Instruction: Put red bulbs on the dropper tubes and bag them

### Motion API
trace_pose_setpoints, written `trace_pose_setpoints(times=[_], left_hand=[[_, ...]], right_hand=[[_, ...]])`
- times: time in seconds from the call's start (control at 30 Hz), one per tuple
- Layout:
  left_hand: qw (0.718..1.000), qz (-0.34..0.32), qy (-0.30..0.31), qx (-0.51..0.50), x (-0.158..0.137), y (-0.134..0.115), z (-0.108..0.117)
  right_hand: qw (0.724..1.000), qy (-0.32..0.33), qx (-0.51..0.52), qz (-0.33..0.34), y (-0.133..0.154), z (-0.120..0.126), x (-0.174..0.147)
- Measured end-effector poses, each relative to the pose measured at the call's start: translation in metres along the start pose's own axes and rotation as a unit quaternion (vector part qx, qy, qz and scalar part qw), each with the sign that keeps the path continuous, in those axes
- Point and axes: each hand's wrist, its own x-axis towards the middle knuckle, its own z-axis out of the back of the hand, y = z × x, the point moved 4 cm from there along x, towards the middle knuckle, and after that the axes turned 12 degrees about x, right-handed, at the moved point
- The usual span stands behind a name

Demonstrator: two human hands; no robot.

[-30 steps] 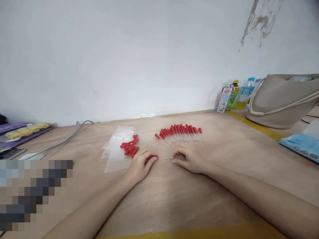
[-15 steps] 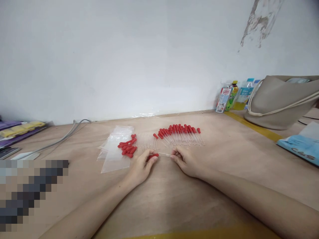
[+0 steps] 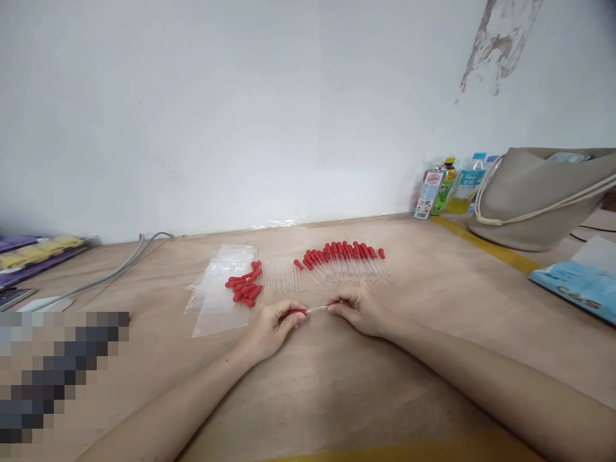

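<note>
Purple and yellow packaging (image 3: 41, 255) lies toward half past nine on a dial centred on the clear tube (image 3: 316, 309), and a grey cable (image 3: 126, 260) curves across the brown tabletop (image 3: 317, 391) just right of it; closer in, near nine, flat clear plastic bags (image 3: 219, 321) overlap, with loose red bulbs (image 3: 248, 290) heaped at their right side. The left hand (image 3: 272, 327) sits at nine, fingers drawn narrow around one red bulb (image 3: 300, 312), whose end appears to meet the tube's left tip; whether the tube has entered it is too small to tell. Loose clear tubes (image 3: 282, 276) lie side by side at ten. At one, red-capped droppers (image 3: 337, 251) form a fanned row. The right hand (image 3: 359, 311), at three, pinches the tube's other end. Drink containers (image 3: 443, 189) stand by the wall (image 3: 240, 128) at two, a beige bag (image 3: 539, 205) sits between two and three, and a blue packet (image 3: 572, 289) lies at three
</note>
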Motion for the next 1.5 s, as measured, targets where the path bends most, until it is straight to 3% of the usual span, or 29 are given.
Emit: trace_pose_setpoints(times=[0.2,0.63,0.97,1.1,1.23,1.33,1.4,1.5], left_hand=[[0.999,0.004,-0.004,0.053,-0.001,-0.005,0.001],[0.988,-0.076,-0.024,0.13,0.001,-0.016,0.002],[0.977,-0.126,-0.026,0.169,0.001,-0.011,0.003],[0.975,-0.147,-0.018,0.168,0.0,-0.012,0.006],[0.98,-0.115,-0.069,0.149,0.001,-0.009,0.012],[0.984,-0.079,-0.07,0.141,0.003,-0.006,0.012],[0.985,-0.087,-0.047,0.142,0.004,-0.006,0.01],[0.983,-0.114,-0.025,0.145,0.004,-0.009,0.008]], right_hand=[[0.994,-0.03,-0.101,0.022,0.013,0.004,-0.003],[0.977,0.034,-0.21,0.022,0.027,-0.004,-0.004],[0.982,0.067,-0.177,-0.005,0.024,-0.014,-0.002],[0.971,0.094,-0.219,0.0,0.041,-0.006,-0.003],[0.974,0.106,-0.199,-0.005,0.04,0.011,-0.001],[0.987,0.086,-0.111,-0.083,0.018,0.026,0.011],[0.984,0.016,-0.112,-0.138,0.002,0.036,0.024],[0.954,-0.123,-0.204,-0.18,-0.011,0.043,0.047]])
